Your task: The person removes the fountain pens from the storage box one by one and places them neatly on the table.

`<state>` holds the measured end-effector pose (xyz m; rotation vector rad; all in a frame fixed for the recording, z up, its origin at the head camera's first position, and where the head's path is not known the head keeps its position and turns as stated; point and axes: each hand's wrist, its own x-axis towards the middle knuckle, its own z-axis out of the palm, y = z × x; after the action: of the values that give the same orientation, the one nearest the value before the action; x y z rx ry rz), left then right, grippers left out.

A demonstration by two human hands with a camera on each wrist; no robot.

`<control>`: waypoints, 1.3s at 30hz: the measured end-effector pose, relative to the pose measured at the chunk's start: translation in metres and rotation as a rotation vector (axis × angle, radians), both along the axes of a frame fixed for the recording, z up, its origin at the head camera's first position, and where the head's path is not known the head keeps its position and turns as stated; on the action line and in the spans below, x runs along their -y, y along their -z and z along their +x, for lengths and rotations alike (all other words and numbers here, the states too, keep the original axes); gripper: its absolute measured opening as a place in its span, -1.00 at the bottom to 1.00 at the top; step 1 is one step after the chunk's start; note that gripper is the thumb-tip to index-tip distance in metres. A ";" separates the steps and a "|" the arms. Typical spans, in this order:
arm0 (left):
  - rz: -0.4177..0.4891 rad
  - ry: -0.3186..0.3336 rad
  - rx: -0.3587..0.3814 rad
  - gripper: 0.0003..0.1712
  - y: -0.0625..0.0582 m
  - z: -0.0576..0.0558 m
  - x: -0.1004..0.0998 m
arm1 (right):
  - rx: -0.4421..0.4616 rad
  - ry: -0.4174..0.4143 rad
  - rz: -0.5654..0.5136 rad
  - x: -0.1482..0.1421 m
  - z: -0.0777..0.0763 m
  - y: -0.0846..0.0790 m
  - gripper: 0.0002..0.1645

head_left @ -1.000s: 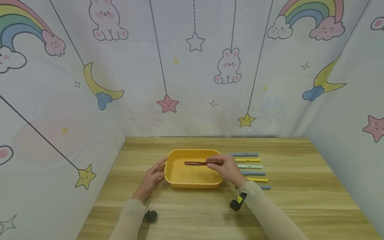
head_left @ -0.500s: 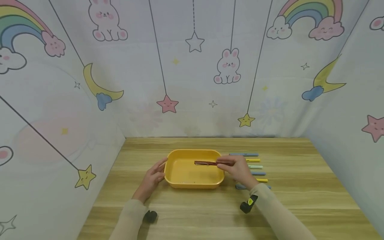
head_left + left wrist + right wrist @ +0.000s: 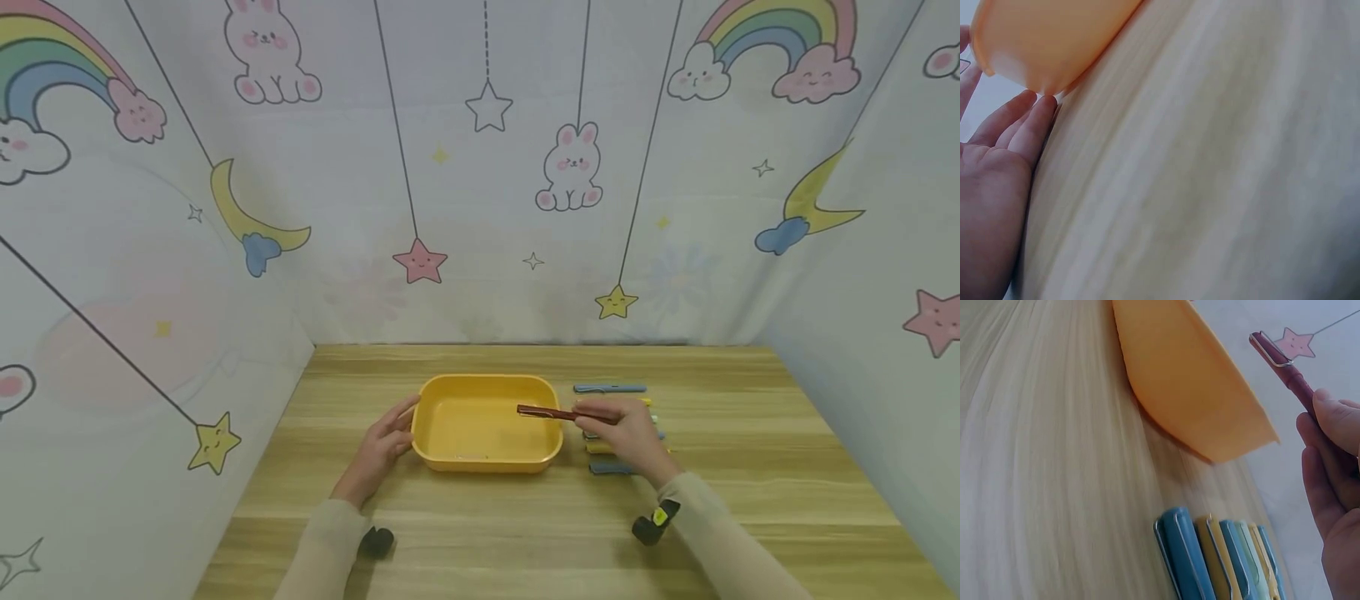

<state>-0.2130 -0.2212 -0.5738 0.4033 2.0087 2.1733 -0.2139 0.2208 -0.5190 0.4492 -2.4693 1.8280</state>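
My right hand (image 3: 628, 432) pinches a dark red pen (image 3: 542, 412) between thumb and fingers. The pen's clip end points left, over the right part of a yellow plastic tray (image 3: 487, 466). In the right wrist view the pen's metal clip (image 3: 1272, 350) shows, raised above the table. My left hand (image 3: 381, 447) rests against the tray's left side, its fingers fairly straight; in the left wrist view the fingertips (image 3: 1041, 112) touch the tray's outer wall (image 3: 1047, 44). Several clipped pens lie in a row right of the tray, partly hidden under my right hand; a blue pen (image 3: 611, 388) is farthest back.
The row holds blue, yellow and pale green pens, with a blue pen (image 3: 1186, 553) nearest in the right wrist view. A wood-grain table (image 3: 487, 533) carries everything. Printed cloth walls (image 3: 487, 208) enclose its back and sides.
My right hand has moved right with the dark red pen, from above the tray's middle to its right edge, over the pen row. The left hand and tray stay put.
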 end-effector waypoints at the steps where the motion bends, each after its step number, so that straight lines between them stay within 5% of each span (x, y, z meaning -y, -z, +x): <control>1: 0.002 -0.002 -0.003 -0.23 0.000 0.000 0.000 | 0.000 0.006 0.000 -0.003 0.001 0.000 -0.60; 16: 0.008 -0.001 -0.011 -0.22 0.001 -0.001 0.000 | -0.080 0.009 0.026 -0.050 0.018 0.003 -0.62; 31: 0.036 0.014 -0.009 -0.23 0.006 -0.002 0.000 | 0.012 0.055 0.004 -0.084 0.047 0.015 -0.53; 39: 0.022 -0.005 -0.002 -0.24 0.005 -0.003 0.000 | -0.076 0.067 0.055 -0.097 0.061 0.022 -0.65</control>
<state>-0.2165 -0.2213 -0.5789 0.4040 1.9908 2.2011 -0.1532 0.3176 -0.5408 0.4251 -2.4585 1.6900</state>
